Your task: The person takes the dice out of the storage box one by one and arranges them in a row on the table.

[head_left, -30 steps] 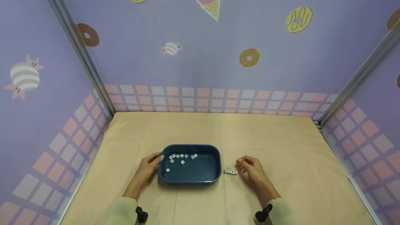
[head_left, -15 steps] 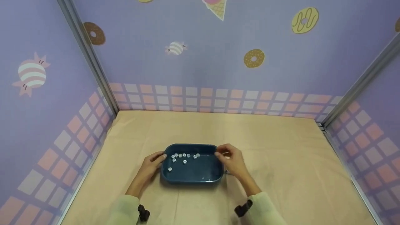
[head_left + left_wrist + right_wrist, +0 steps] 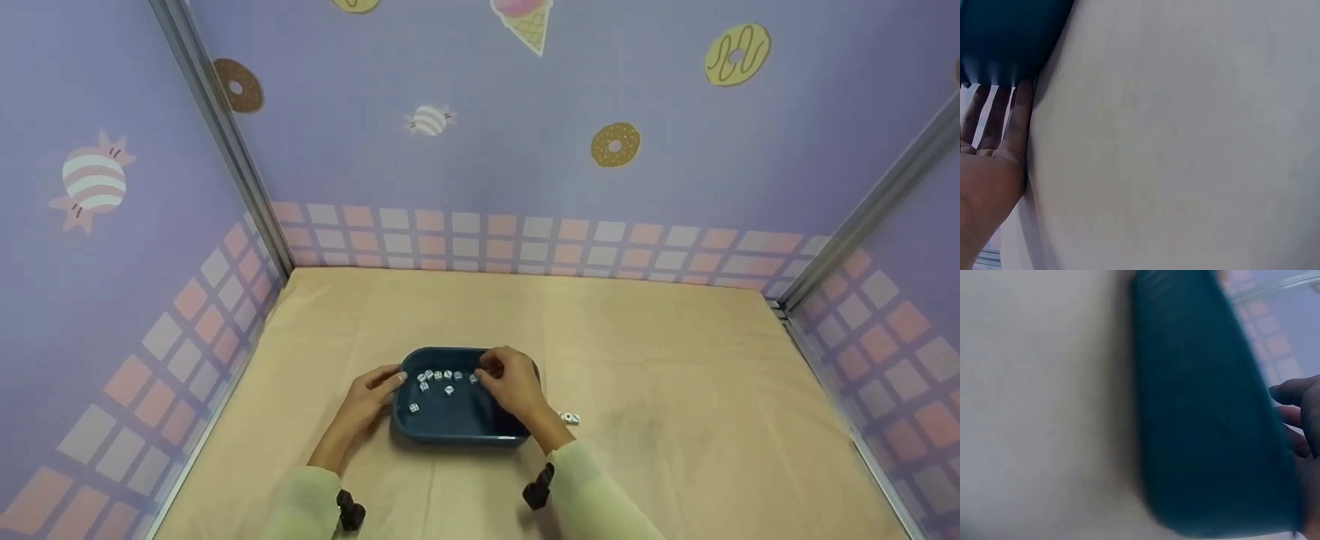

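A dark blue rectangular tray (image 3: 465,433) rests on the table, with several white dice (image 3: 449,391) scattered over its left and back parts. My left hand (image 3: 369,397) grips the tray's left side, thumb on the rim; its fingers (image 3: 1016,121) lie against the outer wall in the left wrist view. My right hand (image 3: 514,384) reaches over the right rim, fingers bent, thumb and fingertips down by a die (image 3: 473,379) near the back wall. Whether they pinch another die is hidden. Outside the tray, a short row of dice (image 3: 570,418) is partly covered by the right forearm.
A beige cloth (image 3: 675,360) covers the table. Purple walls (image 3: 480,165) with printed sweets and tiles enclose it at the back and sides, joined by metal posts (image 3: 225,135). Black wrist mounts (image 3: 537,487) sit at both sleeves.
My right hand has moved left from beside the dice row, over the rim and into the tray. One back die is now covered by its fingers. The left hand keeps its grip.
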`<state>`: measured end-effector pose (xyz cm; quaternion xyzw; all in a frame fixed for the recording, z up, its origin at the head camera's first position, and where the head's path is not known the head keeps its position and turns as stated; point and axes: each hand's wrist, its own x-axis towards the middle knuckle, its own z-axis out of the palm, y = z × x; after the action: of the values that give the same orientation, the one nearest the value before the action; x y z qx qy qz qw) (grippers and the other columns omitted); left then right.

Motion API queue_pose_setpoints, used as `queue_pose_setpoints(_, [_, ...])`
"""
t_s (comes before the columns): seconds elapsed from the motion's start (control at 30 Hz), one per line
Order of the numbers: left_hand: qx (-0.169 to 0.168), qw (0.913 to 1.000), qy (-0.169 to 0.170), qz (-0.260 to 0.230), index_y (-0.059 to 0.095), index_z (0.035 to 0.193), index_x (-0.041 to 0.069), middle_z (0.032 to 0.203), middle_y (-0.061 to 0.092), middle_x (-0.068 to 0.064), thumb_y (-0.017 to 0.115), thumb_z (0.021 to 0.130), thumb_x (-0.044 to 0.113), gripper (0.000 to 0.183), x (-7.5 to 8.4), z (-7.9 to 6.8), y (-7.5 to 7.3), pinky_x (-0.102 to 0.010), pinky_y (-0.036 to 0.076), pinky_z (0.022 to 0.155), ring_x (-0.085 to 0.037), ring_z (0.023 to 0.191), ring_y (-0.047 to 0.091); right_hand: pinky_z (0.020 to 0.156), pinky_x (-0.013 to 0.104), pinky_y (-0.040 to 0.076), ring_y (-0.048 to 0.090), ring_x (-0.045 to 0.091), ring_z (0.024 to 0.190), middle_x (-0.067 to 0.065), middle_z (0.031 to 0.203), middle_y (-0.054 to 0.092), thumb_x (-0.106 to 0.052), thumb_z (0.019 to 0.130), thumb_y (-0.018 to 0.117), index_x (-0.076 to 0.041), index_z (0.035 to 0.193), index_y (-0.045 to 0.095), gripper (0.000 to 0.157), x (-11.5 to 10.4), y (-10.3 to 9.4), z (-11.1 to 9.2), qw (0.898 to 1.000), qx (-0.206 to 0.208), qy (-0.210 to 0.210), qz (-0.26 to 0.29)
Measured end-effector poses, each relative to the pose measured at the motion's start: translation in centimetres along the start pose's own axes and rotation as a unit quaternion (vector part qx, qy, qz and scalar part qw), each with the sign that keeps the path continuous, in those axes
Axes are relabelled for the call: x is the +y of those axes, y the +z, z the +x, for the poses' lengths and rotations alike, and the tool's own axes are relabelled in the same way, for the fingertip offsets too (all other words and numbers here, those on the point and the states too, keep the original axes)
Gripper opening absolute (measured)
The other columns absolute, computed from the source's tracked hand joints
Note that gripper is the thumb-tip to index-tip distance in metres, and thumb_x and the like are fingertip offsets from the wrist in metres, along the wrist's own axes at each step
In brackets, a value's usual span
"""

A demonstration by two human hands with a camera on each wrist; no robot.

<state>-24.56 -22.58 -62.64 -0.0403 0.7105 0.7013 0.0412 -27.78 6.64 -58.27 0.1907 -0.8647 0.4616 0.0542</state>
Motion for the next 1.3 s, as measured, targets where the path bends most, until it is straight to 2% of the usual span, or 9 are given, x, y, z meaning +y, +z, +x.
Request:
queue_pose_setpoints(0.27, [0.009, 0.9999, 0.007, -0.002, 0.070, 0.136, 0.003, 0.133, 0.068, -0.018, 0.073, 0.103, 0.024, 0.039, 0.0, 0.3, 0.6, -0.028, 0.059, 0.085, -0.029, 0.117, 0.067, 0.084, 0.039, 0.060, 0.070, 0.020, 0.092, 0.009, 0.103, 0.072, -0.008, 0.093, 0.082, 0.000, 0.110, 0.075, 0.021, 0.4, 0.3, 0.1, 0.998, 0.012, 0.013, -0.055])
queue_pose_setpoints(0.4, [0.002, 0.9999, 0.012, -0.002, 0.069, 0.136, 0.002, 0.133, 0.068, -0.019, 0.072, 0.104, 0.022, 0.038, -0.1, 0.3, 0.8, -0.030, 0.060, 0.087, -0.031, 0.120, 0.067, 0.084, 0.041, 0.060, 0.071, 0.022, 0.092, 0.009, 0.101, 0.072, -0.008, 0.091, 0.082, 0.000, 0.107, 0.077, 0.018, 0.9, 0.7, -0.1, 0.994, 0.016, 0.008, -0.106])
queue_pose_setpoints(0.53, [0.003, 0.9998, 0.019, 0.010, 0.070, 0.135, 0.003, 0.133, 0.069, -0.017, 0.071, 0.104, 0.021, 0.037, -0.4, 0.2, 0.9, -0.028, 0.058, 0.090, -0.030, 0.122, 0.065, 0.084, 0.042, 0.060, 0.070, 0.024, 0.092, 0.011, 0.099, 0.072, -0.007, 0.090, 0.083, 0.001, 0.106, 0.078, 0.018, 1.4, 1.2, -0.6, 0.989, 0.002, -0.002, -0.150])
queue_pose_setpoints(0.77, [0.000, 1.0000, 0.004, -0.009, 0.068, 0.138, 0.001, 0.132, 0.067, -0.021, 0.072, 0.103, 0.022, 0.040, -0.2, 0.1, 0.7, -0.032, 0.062, 0.083, -0.029, 0.112, 0.070, 0.086, 0.043, 0.059, 0.067, 0.025, 0.095, 0.010, 0.100, 0.070, -0.004, 0.091, 0.081, 0.002, 0.111, 0.078, 0.021, 1.2, 1.7, -0.5, 0.982, -0.032, -0.014, -0.187])
queue_pose_setpoints(0.9, [0.006, 1.0000, 0.002, -0.002, 0.069, 0.137, 0.003, 0.133, 0.068, -0.019, 0.073, 0.103, 0.024, 0.040, -0.2, 0.1, 0.4, -0.030, 0.061, 0.082, -0.028, 0.112, 0.070, 0.084, 0.043, 0.057, 0.066, 0.025, 0.092, 0.008, 0.096, 0.067, -0.002, 0.091, 0.081, 0.001, 0.104, 0.078, 0.013, 1.2, 1.9, -0.4, 0.980, -0.057, -0.016, -0.189])
queue_pose_setpoints(1.03, [0.007, 1.0000, 0.003, 0.002, 0.069, 0.138, 0.004, 0.134, 0.068, -0.018, 0.073, 0.103, 0.025, 0.041, -0.1, 0.0, 0.2, -0.030, 0.060, 0.083, -0.029, 0.114, 0.069, 0.077, 0.041, 0.056, 0.063, 0.022, 0.087, 0.007, 0.092, 0.067, -0.001, 0.092, 0.080, 0.000, 0.099, 0.076, 0.008, 1.2, 1.9, -0.2, 0.983, -0.076, 0.003, -0.167])
queue_pose_setpoints(1.3, [0.015, 0.9998, 0.003, 0.010, 0.069, 0.137, 0.004, 0.132, 0.069, -0.016, 0.073, 0.103, 0.025, 0.039, 0.0, 0.0, 0.0, -0.029, 0.060, 0.085, -0.027, 0.115, 0.068, 0.072, 0.037, 0.056, 0.062, 0.018, 0.080, 0.004, 0.087, 0.069, 0.000, 0.090, 0.080, -0.002, 0.095, 0.076, 0.006, 1.2, 2.0, 0.1, 0.985, -0.080, 0.007, -0.154])
